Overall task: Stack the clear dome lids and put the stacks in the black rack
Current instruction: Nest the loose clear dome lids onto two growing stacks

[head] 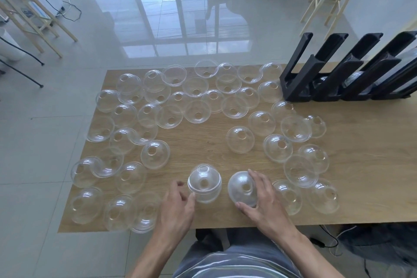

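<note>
Stacking barely begun; nearly all lids are still lying loose.

The left hand is touching a short stack of dome lids near the table's near edge, fingers loosely curled beside it; whether they are gripping it cannot be told. The right hand is gripping a single dome lid just beside that stack, thumb and fingers spread round it. Dozens of loose lids are covering the left side and far edge. The black rack is standing at the far right corner; clear shapes are showing faintly in its channels, contents uncertain.
</note>
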